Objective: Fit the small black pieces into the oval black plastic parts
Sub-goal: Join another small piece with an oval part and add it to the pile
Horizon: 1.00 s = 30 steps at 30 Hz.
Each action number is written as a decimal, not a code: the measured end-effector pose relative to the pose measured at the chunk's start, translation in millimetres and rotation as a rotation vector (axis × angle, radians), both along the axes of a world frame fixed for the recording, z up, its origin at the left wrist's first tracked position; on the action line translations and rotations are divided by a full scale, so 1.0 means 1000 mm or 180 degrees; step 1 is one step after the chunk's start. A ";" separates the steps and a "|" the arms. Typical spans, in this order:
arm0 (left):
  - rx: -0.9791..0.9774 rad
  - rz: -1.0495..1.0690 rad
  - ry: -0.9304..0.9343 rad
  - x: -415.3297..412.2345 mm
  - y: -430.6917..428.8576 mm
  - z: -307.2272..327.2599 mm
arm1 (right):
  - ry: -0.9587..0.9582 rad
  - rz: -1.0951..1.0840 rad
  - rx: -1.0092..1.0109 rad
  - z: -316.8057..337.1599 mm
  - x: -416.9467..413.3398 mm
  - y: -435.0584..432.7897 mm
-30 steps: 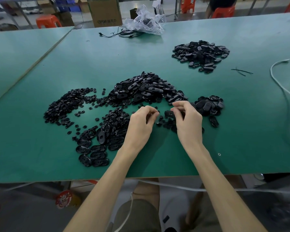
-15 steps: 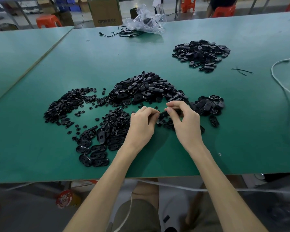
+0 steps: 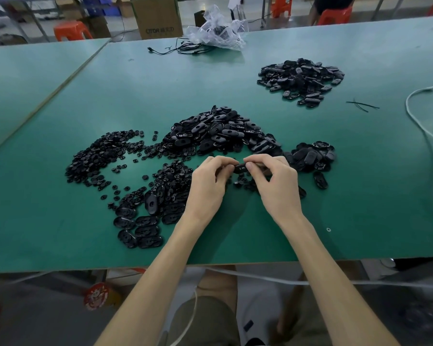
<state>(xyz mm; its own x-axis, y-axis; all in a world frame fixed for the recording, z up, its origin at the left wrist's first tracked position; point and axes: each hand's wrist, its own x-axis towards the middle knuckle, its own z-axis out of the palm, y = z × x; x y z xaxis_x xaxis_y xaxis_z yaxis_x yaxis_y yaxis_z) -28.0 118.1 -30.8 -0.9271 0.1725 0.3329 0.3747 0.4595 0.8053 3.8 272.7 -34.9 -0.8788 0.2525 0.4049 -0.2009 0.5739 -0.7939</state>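
Note:
An oval black plastic part [image 3: 240, 168] is held just above the green table [image 3: 60, 233], between both hands. My left hand [image 3: 208, 186] pinches its left end and my right hand [image 3: 278, 186] pinches its right end, fingertips almost meeting. Whether a small piece sits in my left fingers is hidden. A big heap of oval parts [image 3: 220, 131] lies just beyond the hands. Small black pieces [image 3: 105, 153] are spread to the left. Several oval parts [image 3: 140, 226] lie in rows at the near left.
A smaller pile of ovals [image 3: 310, 156] sits right of my hands, another pile [image 3: 300, 78] at the far right. A white cord [image 3: 430, 136] runs along the right side. A clear plastic bag [image 3: 215, 31] and black cable lie at the far edge, with black ties [image 3: 361, 105].
Both hands have come together and lifted slightly; the oval part that my right hand held alone is now pinched by both hands.

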 end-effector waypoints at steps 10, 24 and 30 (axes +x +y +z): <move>0.0494 0.0112 -0.0194 0.000 -0.003 0.003 | -0.0006 -0.0108 -0.0302 -0.003 -0.002 0.002; 0.0605 0.0047 -0.0217 0.001 -0.003 0.004 | 0.0090 -0.0048 -0.0488 -0.002 -0.001 0.002; 0.0620 0.0041 -0.0171 0.002 -0.002 0.004 | 0.0071 -0.0027 -0.0479 -0.002 -0.001 0.002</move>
<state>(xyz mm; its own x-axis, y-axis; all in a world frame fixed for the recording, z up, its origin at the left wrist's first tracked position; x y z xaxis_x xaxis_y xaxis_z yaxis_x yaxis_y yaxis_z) -26.0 115.7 -26.8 -0.9461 0.0977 0.3088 0.3238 0.2977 0.8981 2.8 274.3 -37.2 -0.8676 0.3191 0.3813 -0.2152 0.4503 -0.8665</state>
